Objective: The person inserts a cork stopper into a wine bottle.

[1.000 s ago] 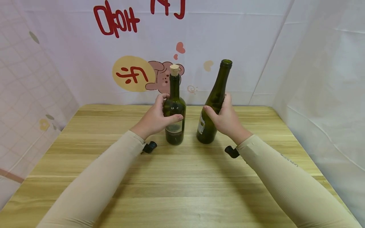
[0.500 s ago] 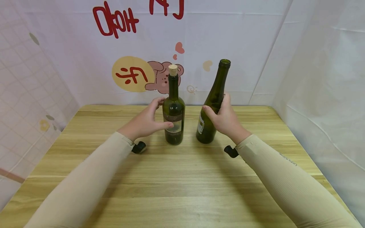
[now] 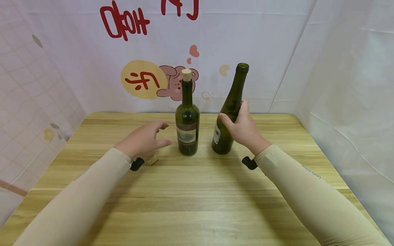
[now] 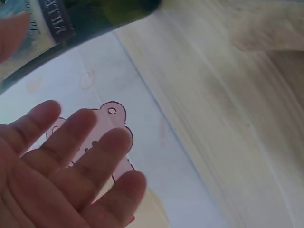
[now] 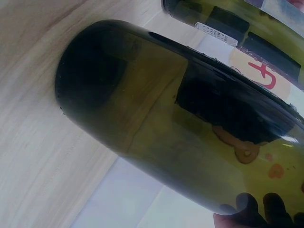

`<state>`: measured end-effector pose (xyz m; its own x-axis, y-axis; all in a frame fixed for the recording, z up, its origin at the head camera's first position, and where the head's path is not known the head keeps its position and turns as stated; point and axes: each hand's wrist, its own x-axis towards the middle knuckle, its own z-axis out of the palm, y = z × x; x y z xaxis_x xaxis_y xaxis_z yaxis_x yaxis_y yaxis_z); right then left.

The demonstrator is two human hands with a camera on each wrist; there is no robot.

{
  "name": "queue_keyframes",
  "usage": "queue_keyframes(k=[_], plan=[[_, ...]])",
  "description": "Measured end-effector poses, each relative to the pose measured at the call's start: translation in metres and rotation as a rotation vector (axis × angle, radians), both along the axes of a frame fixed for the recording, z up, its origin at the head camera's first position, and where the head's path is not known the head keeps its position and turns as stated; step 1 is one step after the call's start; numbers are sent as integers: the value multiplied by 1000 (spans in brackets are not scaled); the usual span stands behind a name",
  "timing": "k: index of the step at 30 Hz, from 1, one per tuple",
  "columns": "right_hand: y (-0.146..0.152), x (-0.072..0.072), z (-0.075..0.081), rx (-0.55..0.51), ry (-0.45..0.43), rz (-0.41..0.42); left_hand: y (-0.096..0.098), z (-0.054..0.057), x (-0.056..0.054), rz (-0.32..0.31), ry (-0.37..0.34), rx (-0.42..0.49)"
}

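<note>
A dark green wine bottle point(image 3: 187, 118) stands upright on the table, a cork point(image 3: 186, 75) sticking up from its mouth. Left of it, my left hand point(image 3: 143, 139) is held apart from the glass, fingers and thumb spread with nothing between them; its loosely bent fingers point(image 4: 78, 166) show in the left wrist view. A second cork point(image 3: 153, 160) lies on the tabletop beside that wrist. My right hand point(image 3: 244, 131) grips another green bottle point(image 3: 236, 90), mouth uncovered, leaning to the right. In the right wrist view, fingertips point(image 5: 278, 209) wrap around this bottle.
The wooden table point(image 3: 197, 201) reaches back to a white printed curtain point(image 3: 261, 44) with red characters and a cartoon bear. Fabric also hangs along both sides. Small black wrist cameras point(image 3: 250, 163) sit under the sleeves.
My left hand has let go of the corked bottle and drawn back to the left, bringing the loose cork into view. The right hand keeps its grip on the leaning bottle.
</note>
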<state>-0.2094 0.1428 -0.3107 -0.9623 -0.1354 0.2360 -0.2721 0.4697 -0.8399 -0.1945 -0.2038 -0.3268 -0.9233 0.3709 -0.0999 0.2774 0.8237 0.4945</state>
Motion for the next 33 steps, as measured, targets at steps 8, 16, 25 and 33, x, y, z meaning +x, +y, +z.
queue_keyframes(k=[8,16,25,33], plan=[[0,2,0,4,-8,-1,-10,-9,12,8,-46,-163],[0,4,2,20,-10,-10,-21,-20,17,5,-104,-238],[-2,4,2,18,-18,-14,-28,-31,21,-6,-103,-268],[-2,5,2,3,-13,-13,-29,-36,25,-20,-87,-329]])
